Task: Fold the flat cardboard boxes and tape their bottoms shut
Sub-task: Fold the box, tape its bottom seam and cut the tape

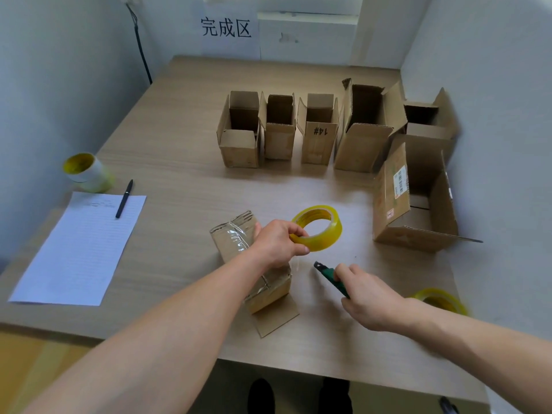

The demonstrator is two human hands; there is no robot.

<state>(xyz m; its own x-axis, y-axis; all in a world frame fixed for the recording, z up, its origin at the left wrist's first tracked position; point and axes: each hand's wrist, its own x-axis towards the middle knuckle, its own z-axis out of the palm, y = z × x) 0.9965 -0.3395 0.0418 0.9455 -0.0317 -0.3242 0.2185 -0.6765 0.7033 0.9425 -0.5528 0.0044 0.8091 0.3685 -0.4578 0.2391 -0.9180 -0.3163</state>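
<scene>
Our left hand [280, 243] pinches the tape roll [321, 228] beside the box [239, 243], our right hand [370, 297] gripping the cutter [330, 277] just nearer us.

Pale walls [59, 85] are enclosing a light wood table [179, 162]; a paper sign [230, 44] is hanging far behind it.

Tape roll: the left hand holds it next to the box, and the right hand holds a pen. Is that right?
Not quite. In the head view the right hand grips a green cutter, not a pen; the pen lies on the paper. The left hand does hold the tape roll next to the box.
</scene>
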